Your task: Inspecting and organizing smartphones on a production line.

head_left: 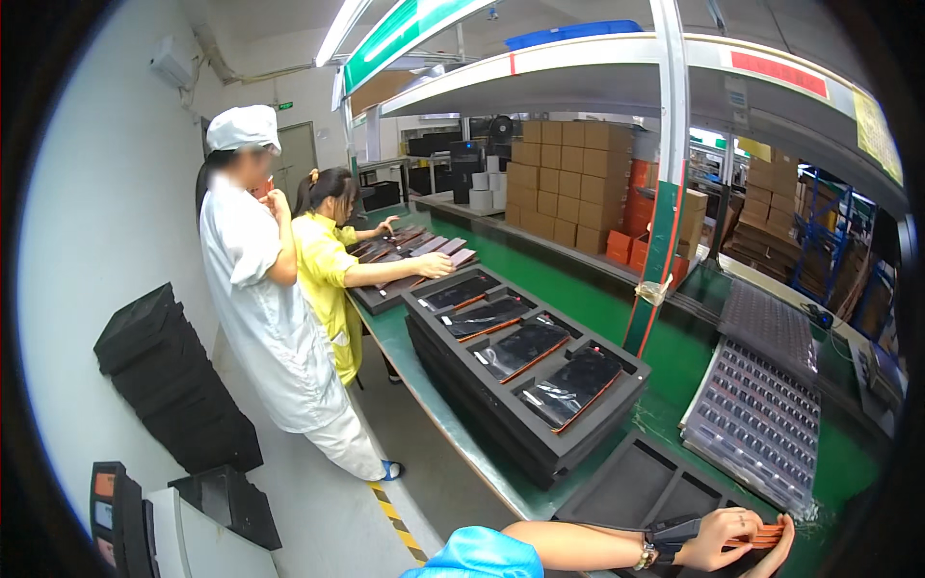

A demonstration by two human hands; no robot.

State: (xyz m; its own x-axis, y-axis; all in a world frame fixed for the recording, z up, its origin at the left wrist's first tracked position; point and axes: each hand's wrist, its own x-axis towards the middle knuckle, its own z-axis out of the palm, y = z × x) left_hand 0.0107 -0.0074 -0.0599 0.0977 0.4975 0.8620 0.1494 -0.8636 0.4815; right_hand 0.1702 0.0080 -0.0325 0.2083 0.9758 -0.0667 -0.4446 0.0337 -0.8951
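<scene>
Nearest the camera, at the lower edge, the left hand (718, 538) is curled closed around one end of a flat orange-edged device (756, 537), a watch on its wrist. Only the fingertips of the right hand (779, 541) show; they grip the same device at its far end. Both hands hold it over an empty black foam tray (636, 486) lying on the green surface (674, 371).

Just beyond, a stack of black foam trays (525, 371) carries four dark devices in clear wrap, one per compartment. To the right lies a clear plastic tray of small parts (756, 419), with a second one behind it.

Farther along the surface, a person in a yellow shirt (328, 275) reaches a hand onto more trays, and a person in white coat and cap (255, 279) stands beside. Cardboard boxes (568, 183) are stacked across the line.
</scene>
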